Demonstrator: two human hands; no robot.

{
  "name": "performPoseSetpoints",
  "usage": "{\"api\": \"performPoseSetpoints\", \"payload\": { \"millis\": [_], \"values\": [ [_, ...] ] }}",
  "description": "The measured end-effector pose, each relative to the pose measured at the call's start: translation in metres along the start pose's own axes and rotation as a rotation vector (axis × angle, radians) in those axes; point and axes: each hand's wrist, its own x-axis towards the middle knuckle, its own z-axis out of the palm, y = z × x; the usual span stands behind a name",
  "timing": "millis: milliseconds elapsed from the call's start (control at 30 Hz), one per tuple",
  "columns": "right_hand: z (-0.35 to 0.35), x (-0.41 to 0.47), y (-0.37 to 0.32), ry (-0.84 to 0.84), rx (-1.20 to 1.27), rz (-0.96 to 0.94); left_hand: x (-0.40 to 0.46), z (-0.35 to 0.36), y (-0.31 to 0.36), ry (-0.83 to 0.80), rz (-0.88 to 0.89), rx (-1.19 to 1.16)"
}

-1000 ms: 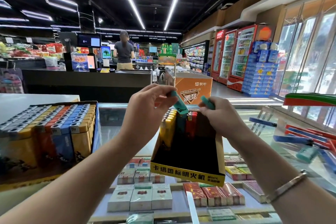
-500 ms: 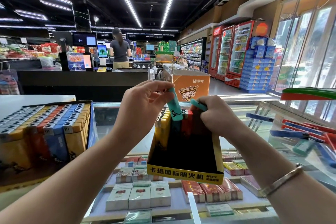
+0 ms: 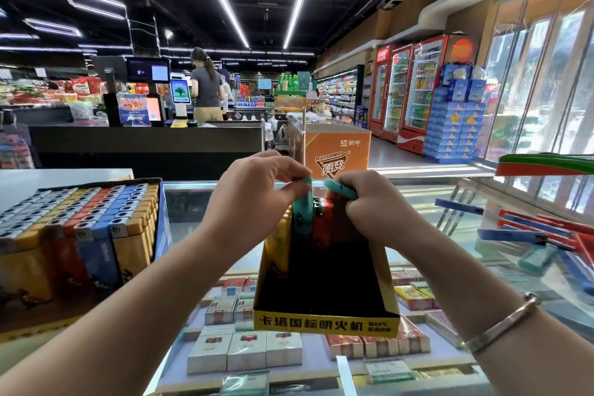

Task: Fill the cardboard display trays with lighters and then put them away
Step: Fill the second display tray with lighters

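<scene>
A yellow and black cardboard display tray (image 3: 324, 321) stands on the glass counter, mostly bare inside, with a few yellow, teal and red lighters upright at its far end. My left hand (image 3: 254, 199) pinches a teal lighter (image 3: 302, 219) that stands upright in that far row. My right hand (image 3: 376, 206) grips another teal lighter (image 3: 340, 188) just above the tray's far right corner. A second tray (image 3: 80, 235), packed with grey, yellow, orange and blue lighters, sits at the left.
Loose blue, red and teal lighters (image 3: 540, 244) lie on the glass at the right. Cigarette packs (image 3: 244, 350) show under the glass counter. An orange box (image 3: 337, 151) stands beyond the counter. A person (image 3: 207, 87) stands at the checkout far behind.
My left hand has lowered its teal lighter from above the tray down into the far row. My right hand has dropped slightly toward the tray with its lighter.
</scene>
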Motion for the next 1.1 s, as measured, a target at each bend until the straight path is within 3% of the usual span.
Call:
{"api": "performPoseSetpoints", "payload": {
  "millis": [500, 800, 1100],
  "values": [
    [-0.0003, -0.0021, -0.0028, 0.0, -0.028, -0.051, 0.0011, -0.0021, -0.0026, -0.261, -0.22, 0.113],
    [-0.0007, -0.0027, -0.0045, -0.011, -0.033, -0.045, -0.0019, -0.0013, 0.001, -0.207, -0.113, 0.174],
    [-0.0017, -0.0022, -0.0028, -0.008, -0.043, -0.034, 0.0006, -0.0047, -0.0005, -0.357, -0.13, 0.239]
  ]
}}
